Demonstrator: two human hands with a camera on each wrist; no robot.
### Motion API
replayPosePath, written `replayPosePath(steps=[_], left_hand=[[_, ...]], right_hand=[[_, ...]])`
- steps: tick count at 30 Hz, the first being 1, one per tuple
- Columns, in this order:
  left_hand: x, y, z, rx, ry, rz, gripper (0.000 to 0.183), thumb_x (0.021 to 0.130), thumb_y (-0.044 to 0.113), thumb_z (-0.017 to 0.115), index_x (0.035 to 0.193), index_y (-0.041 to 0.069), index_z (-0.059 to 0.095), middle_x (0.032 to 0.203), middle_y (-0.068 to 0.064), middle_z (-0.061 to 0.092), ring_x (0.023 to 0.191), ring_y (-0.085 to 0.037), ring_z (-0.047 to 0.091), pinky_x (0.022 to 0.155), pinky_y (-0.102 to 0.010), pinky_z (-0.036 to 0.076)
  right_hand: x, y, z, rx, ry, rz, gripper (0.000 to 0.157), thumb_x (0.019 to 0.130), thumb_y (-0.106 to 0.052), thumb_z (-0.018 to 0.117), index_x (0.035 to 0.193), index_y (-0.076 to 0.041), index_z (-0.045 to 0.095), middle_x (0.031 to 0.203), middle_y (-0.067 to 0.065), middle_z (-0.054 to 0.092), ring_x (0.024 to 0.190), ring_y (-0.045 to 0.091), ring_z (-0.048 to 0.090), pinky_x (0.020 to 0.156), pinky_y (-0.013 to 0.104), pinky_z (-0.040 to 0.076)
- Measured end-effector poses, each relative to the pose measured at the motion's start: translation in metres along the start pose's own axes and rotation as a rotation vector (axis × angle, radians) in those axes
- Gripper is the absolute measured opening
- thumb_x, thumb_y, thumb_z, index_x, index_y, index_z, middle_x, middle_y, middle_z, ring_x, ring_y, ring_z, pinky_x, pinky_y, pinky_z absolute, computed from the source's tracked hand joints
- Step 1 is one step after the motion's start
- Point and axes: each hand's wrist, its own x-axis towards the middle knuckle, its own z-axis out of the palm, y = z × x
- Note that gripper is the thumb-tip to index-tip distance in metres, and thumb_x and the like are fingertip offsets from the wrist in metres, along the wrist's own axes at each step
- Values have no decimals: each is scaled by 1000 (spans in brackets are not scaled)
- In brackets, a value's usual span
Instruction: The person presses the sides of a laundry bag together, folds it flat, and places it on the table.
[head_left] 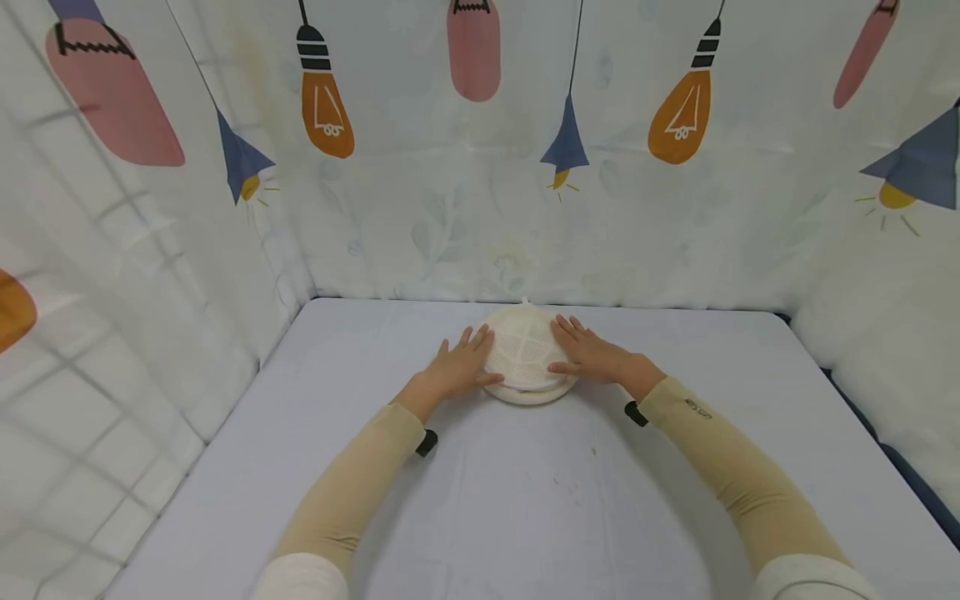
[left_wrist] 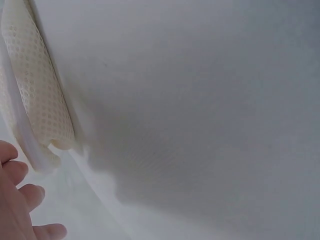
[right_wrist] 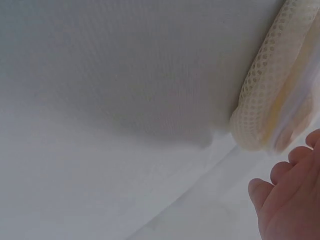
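Note:
A round, cream mesh laundry bag (head_left: 521,350) lies near the far edge of the white-covered table, with a small tab at its back. My left hand (head_left: 459,367) rests with spread fingers at the bag's left side. On the opposite side, my right hand (head_left: 592,357) touches the rim, its fingers also spread. In the left wrist view, the side of the mesh bag (left_wrist: 40,85) shows a pale band beside the left hand's fingers (left_wrist: 32,196). The right wrist view shows the bag's mesh side (right_wrist: 257,95) beyond the right hand (right_wrist: 295,195).
The table (head_left: 525,500) has a pale cloth over it. Behind it hangs a white curtain (head_left: 645,233) printed with lamps and bulbs, and another curtain face (head_left: 112,333) stands along the left. Both forearms wear tan sleeves (head_left: 352,475).

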Motion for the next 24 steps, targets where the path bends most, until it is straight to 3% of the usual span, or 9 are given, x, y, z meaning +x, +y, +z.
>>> replayPosePath(steps=[14, 24], left_hand=[[-5, 0, -4, -14, 70, -14, 83, 90, 63, 37, 151, 16, 6, 155, -5, -1, 140, -30, -2, 105, -60, 9], [-9, -2, -3, 30, 216, -96, 74, 92, 60, 38, 151, 22, 13, 155, -4, 5, 140, -32, 3, 104, -62, 9]], right_hand=[[-16, -6, -7, 54, 103, 85, 87, 90, -63, 38, 150, -11, 2, 154, 13, -4, 139, 32, -9, 109, 51, 5], [-24, -10, -11, -31, 210, 107, 84, 90, -64, 37, 150, -11, 10, 154, 14, 5, 139, 33, -2, 109, 52, 9]])
